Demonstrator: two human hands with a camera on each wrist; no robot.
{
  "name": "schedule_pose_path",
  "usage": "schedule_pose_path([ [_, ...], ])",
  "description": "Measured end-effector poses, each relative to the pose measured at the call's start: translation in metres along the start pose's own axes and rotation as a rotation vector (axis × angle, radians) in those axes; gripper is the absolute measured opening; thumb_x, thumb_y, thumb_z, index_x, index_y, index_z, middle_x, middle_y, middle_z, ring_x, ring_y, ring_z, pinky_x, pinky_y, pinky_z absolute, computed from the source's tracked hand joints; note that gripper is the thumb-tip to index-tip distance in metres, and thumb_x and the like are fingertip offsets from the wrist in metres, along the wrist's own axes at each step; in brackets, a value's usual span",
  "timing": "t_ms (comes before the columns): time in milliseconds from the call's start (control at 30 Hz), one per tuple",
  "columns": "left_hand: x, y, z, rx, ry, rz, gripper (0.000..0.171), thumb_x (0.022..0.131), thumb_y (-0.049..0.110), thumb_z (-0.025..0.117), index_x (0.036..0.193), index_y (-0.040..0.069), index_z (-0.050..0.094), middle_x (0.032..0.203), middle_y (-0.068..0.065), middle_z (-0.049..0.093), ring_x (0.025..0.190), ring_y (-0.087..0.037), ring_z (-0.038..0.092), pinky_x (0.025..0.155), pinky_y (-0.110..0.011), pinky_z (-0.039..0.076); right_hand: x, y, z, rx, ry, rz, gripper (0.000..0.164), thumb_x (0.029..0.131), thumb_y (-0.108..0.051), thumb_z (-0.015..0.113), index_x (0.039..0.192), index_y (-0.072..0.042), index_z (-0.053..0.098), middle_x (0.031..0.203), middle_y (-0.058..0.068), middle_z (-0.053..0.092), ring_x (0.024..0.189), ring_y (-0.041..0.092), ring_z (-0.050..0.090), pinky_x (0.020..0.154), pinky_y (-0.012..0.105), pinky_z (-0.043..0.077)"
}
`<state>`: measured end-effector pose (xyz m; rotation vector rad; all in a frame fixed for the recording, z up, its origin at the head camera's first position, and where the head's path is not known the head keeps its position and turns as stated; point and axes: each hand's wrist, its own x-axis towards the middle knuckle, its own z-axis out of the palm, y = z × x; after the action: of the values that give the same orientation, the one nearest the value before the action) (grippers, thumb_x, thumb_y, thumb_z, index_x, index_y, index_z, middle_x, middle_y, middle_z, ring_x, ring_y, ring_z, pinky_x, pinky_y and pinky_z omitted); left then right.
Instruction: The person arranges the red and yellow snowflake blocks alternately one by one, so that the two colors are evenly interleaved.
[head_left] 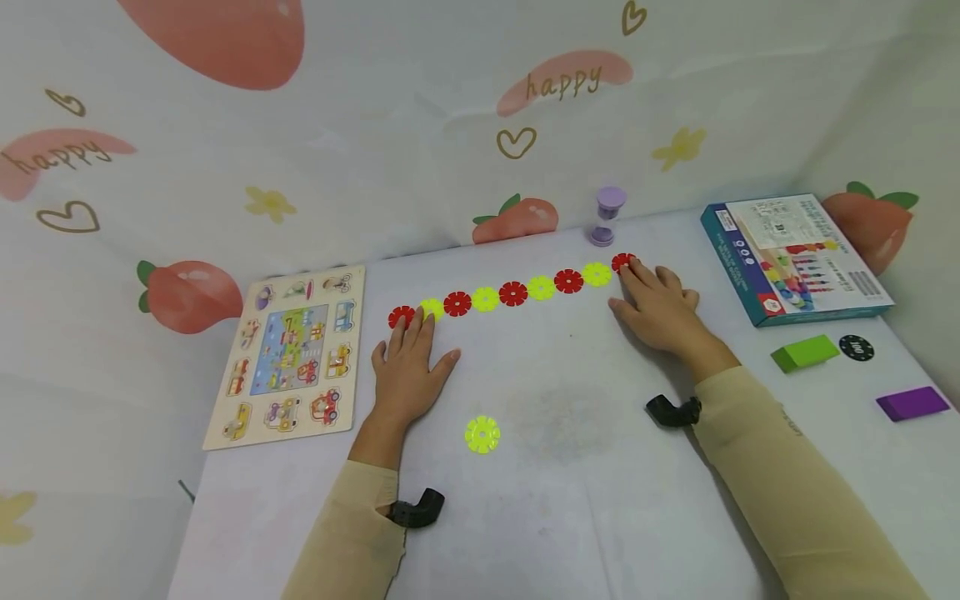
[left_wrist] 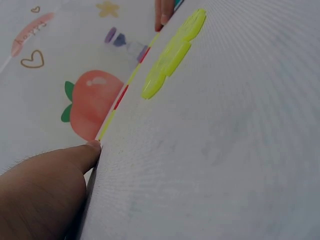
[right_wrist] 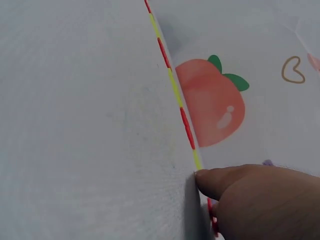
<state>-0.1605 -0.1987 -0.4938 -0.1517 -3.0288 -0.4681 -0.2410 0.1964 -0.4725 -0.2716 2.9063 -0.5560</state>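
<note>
A row of notched plastic discs, red and yellow-green by turns, runs across the table; a red disc (head_left: 513,293) lies near its middle. My left hand (head_left: 408,379) lies flat with its fingertips on the left end, touching a red disc (head_left: 401,316) and partly covering a yellow-green disc (head_left: 432,308). At the right end, the fingertips of my right hand (head_left: 660,310) rest on another red disc (head_left: 622,262), partly hiding it. A single yellow-green disc (head_left: 482,434) lies apart, nearer the front; the left wrist view also shows this loose disc (left_wrist: 175,55).
A wooden picture puzzle board (head_left: 345,408) lies on the left. Behind the row stands a purple hourglass (head_left: 606,215). To the right are a flat box (head_left: 810,258), a green block (head_left: 805,353), a black chip (head_left: 857,347) and a purple block (head_left: 912,403).
</note>
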Motion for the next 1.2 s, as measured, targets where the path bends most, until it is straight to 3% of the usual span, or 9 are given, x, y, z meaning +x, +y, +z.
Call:
schedule_pose_path([
  [300, 0.000, 0.001, 0.000, 0.001, 0.002, -0.005, 0.080, 0.090, 0.063, 0.044, 0.153, 0.017, 0.025, 0.159, -0.001, 0.014, 0.144, -0.027, 0.005, 0.105, -0.061, 0.005, 0.004, -0.009, 0.004, -0.026, 0.017, 0.012, 0.078, 0.095, -0.056, 0.040, 0.153, -0.009, 0.018, 0.158, 0.015, 0.004, 0.136, 0.048, 0.001, 0.088, 0.066, 0.012],
  [567, 0.001, 0.001, 0.001, -0.010, 0.005, -0.001, 0.080, 0.090, 0.062, 0.045, 0.153, 0.018, 0.025, 0.159, -0.002, 0.014, 0.143, -0.028, 0.005, 0.105, -0.061, 0.005, -0.001, -0.007, 0.005, 0.022, 0.049, -0.015, 0.076, 0.094, -0.052, 0.047, 0.153, -0.012, 0.020, 0.159, 0.013, 0.007, 0.137, 0.046, 0.003, 0.089, 0.067, 0.014],
  [967, 0.000, 0.002, 0.001, -0.004, 0.003, 0.001, 0.080, 0.090, 0.063, 0.044, 0.153, 0.018, 0.024, 0.159, -0.003, 0.015, 0.143, -0.029, 0.006, 0.105, -0.061, 0.006, -0.007, -0.005, 0.003, 0.015, 0.013, -0.014, 0.077, 0.094, -0.054, 0.047, 0.153, -0.012, 0.021, 0.158, 0.013, 0.010, 0.139, 0.044, 0.001, 0.093, 0.069, 0.009],
  [1100, 0.000, 0.001, 0.000, -0.005, 0.001, 0.003, 0.080, 0.090, 0.062, 0.046, 0.153, 0.018, 0.024, 0.159, -0.004, 0.015, 0.143, -0.029, 0.006, 0.105, -0.061, 0.006, -0.011, -0.010, 0.003, 0.073, 0.078, -0.035, 0.075, 0.094, -0.053, 0.046, 0.154, -0.015, 0.020, 0.157, 0.014, 0.014, 0.138, 0.044, 0.005, 0.092, 0.069, 0.011],
  [1200, 0.001, 0.000, -0.001, -0.001, 0.000, 0.000, 0.080, 0.090, 0.062, 0.046, 0.153, 0.018, 0.025, 0.159, -0.003, 0.015, 0.143, -0.029, 0.006, 0.105, -0.061, 0.006, -0.018, -0.023, 0.004, 0.202, 0.157, -0.091, 0.070, 0.094, -0.049, 0.051, 0.151, -0.016, 0.027, 0.154, 0.012, 0.023, 0.138, 0.039, 0.015, 0.097, 0.067, 0.015],
])
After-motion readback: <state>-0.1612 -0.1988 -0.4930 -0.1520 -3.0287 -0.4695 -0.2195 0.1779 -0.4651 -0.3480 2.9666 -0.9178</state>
